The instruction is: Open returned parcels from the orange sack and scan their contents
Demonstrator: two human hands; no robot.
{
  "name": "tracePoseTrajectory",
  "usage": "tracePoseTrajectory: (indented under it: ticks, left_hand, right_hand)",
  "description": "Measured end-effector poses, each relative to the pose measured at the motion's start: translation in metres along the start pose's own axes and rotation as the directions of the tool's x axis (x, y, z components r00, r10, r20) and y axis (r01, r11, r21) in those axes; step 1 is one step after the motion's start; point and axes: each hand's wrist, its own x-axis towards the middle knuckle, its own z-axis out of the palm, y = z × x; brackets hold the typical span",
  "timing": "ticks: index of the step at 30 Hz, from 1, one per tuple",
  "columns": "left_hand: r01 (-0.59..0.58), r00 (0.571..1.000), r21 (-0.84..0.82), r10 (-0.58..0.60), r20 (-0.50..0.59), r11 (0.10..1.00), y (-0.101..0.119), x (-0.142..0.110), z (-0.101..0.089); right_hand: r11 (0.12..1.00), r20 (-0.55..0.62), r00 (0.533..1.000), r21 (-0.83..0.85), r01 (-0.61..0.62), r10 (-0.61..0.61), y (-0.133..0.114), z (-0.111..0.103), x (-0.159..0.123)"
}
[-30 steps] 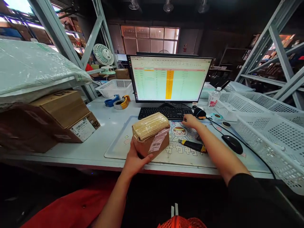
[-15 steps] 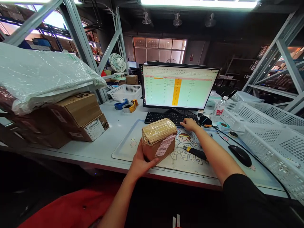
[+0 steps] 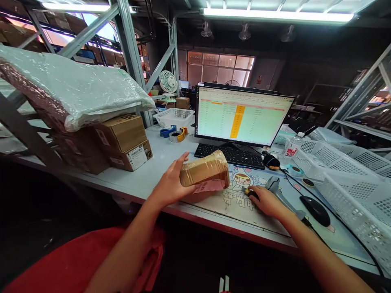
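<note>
Below the keyboard [image 3: 229, 156], the left hand [image 3: 172, 181] is gripping a tape-wrapped cardboard parcel [image 3: 204, 173] by its left end, fingers spread. Parcel's long axis is running roughly left-right, tilting up toward the keyboard; can't tell if its underside is touching the desk mat [image 3: 235, 203]. Left hand is the nearer one. Right of the parcel, the right hand [image 3: 267, 201] is clenching over a yellow-and-black utility knife [image 3: 249, 193], a grey handheld barcode scanner [image 3: 276, 190] lying just beside. The desk's front edge [image 3: 214, 230] is running close below; stacked cartons [image 3: 122, 140] are sitting farther left.
</note>
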Motion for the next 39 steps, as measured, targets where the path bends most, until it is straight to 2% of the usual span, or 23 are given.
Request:
tracePoseTrajectory:
  ticks: [3,5,7,9,10,12,15,20,23,26,30,33,37,39]
  left_hand:
    - [-0.095,0.994,0.053,0.092,0.064,0.994,0.013,0.006,-0.018]
    - [-0.089,0.995,-0.018,0.09,0.046,0.996,0.007,0.002,-0.015]
    - [-0.051,0.999,-0.195,0.048,-0.021,0.979,-0.008,-0.007,-0.005]
    - [0.001,0.999,-0.416,-0.021,-0.043,0.91,-0.027,-0.017,0.006]
    - [0.032,0.998,-0.505,-0.051,-0.025,0.863,-0.036,-0.021,0.012]
    - [0.097,0.995,-0.597,-0.088,0.044,0.797,-0.05,-0.027,0.02]
    - [0.161,0.986,-0.572,-0.111,0.121,0.805,-0.059,-0.031,0.024]
    - [0.17,0.976,-0.478,-0.081,0.2,0.862,-0.058,-0.034,0.02]
    - [0.113,0.981,-0.445,-0.028,0.192,0.889,-0.054,-0.038,0.021]
    - [0.052,0.99,-0.401,0.005,0.14,0.914,-0.052,-0.043,0.024]
    - [-0.032,0.998,-0.304,0.045,0.036,0.952,-0.051,-0.054,0.032]
    - [-0.043,0.999,-0.234,0.042,-0.007,0.971,-0.05,-0.064,0.039]
    - [-0.036,0.997,-0.144,0.025,-0.08,0.989,-0.053,-0.076,0.047]
    - [-0.038,0.994,-0.107,0.027,-0.107,0.994,-0.054,-0.079,0.049]
  right_hand:
    - [0.98,-0.12,0.992,0.2,-0.022,0.047,-0.008,-0.006,0.013]
    - [0.905,-0.097,0.989,0.422,-0.059,0.109,-0.02,-0.015,0.021]
    - [0.742,-0.008,0.995,0.667,-0.07,0.101,-0.037,-0.025,0.027]
    - [0.551,0.047,0.998,0.833,-0.055,0.028,-0.055,-0.036,0.029]
    - [0.477,0.06,0.998,0.878,-0.049,-0.008,-0.064,-0.041,0.029]
    - [0.381,0.096,0.994,0.922,-0.07,-0.049,-0.079,-0.049,0.03]
    - [0.315,0.163,0.983,0.94,-0.128,-0.09,-0.096,-0.055,0.029]
    - [0.305,0.178,0.982,0.94,-0.15,-0.068,-0.102,-0.055,0.012]
    - [0.294,0.19,0.981,0.941,-0.169,-0.046,-0.1,-0.057,-0.007]
    - [0.316,0.229,0.971,0.928,-0.196,-0.069,-0.103,-0.06,-0.027]
    - [0.395,0.247,0.968,0.895,-0.207,-0.053,-0.11,-0.065,-0.046]
    - [0.481,0.26,0.963,0.854,-0.197,-0.069,-0.115,-0.067,-0.057]
    - [0.637,0.217,0.975,0.759,-0.136,-0.051,-0.122,-0.07,-0.072]
    - [0.665,0.224,0.974,0.733,-0.141,-0.042,-0.124,-0.069,-0.08]
